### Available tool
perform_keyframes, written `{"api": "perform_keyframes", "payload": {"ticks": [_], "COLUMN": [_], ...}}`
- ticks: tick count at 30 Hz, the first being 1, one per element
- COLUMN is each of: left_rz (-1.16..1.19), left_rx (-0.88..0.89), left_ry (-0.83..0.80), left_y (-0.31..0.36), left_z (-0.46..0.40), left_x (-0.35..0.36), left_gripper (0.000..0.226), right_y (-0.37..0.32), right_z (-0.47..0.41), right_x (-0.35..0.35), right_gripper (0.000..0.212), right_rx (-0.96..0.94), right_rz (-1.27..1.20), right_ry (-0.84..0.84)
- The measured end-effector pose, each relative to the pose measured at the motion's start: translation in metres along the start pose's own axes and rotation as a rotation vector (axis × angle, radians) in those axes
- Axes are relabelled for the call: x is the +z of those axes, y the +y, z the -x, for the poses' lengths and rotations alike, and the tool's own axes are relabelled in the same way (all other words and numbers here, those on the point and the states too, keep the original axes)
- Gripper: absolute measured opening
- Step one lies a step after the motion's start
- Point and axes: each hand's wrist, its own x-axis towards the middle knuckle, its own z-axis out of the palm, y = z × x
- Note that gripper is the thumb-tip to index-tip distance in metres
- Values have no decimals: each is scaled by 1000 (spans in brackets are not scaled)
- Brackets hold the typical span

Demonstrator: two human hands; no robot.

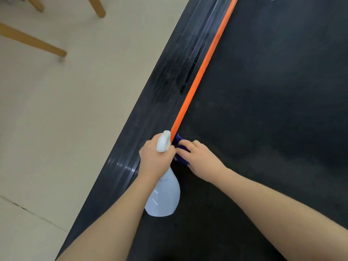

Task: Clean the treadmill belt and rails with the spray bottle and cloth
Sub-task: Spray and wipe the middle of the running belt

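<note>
1. Head view: left hand (156, 159) with fingers curled tight around the neck of the white spray bottle (163, 196), held above the black rail (169, 76).
2. Right hand (199, 159) with fingers laid flat on the blue cloth (178, 141), pressed on the belt (263, 110) beside the orange strip (203, 66).
3. Wooden legs (33, 42) far off on the floor (66, 119).

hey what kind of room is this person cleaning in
Probably a home or small indoor room rather than a gym: a treadmill belt with an orange strip sits on a pale tiled floor, beside wooden furniture legs.
</note>
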Motion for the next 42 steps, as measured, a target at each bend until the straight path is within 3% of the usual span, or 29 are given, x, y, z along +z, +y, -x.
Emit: {"api": "perform_keyframes", "payload": {"ticks": [2,5,7,10,13,15,17,18,21,24,30,37,42], "left_rz": [-20,-52,-107,-201,-211,-58,19,4,-35,-22,206,331,415], "left_rx": [-9,-30,-29,16,84,110,139,157,149,113,1,-64,-66], "left_ry": [9,18,28,48,34,3,-41,-63,-111,-101,274,327,412], "left_y": [-1,-4,-2,3,3,3,2,2,11,16,-2,-18,-21], "left_z": [-1,-5,-6,-5,0,5,10,10,9,11,32,31,17], "left_x": [1,6,10,16,24,26,29,30,35,36,-7,-35,-49], "left_gripper": [51,39,26,16,20,11,26,30,25,23,9,8,7], "right_y": [33,59,36,-5,22,59,77,73,37,26,14,-26,-41], "right_z": [-5,2,21,53,52,48,56,63,89,97,54,0,-49], "right_x": [-12,-16,3,27,10,-9,-13,-6,12,7,-38,-47,-50], "right_gripper": [50,48,56,58,34,33,39,45,58,49,39,42,41], "right_rx": [-6,359,429,263,85,304,619,683,528,482,585,408,415], "right_rz": [143,107,39,1,133,153,92,71,35,-169,-509,-503,-444], "right_ry": [79,319,335,203,171,279,393,396,274,194,443,373,477]}}
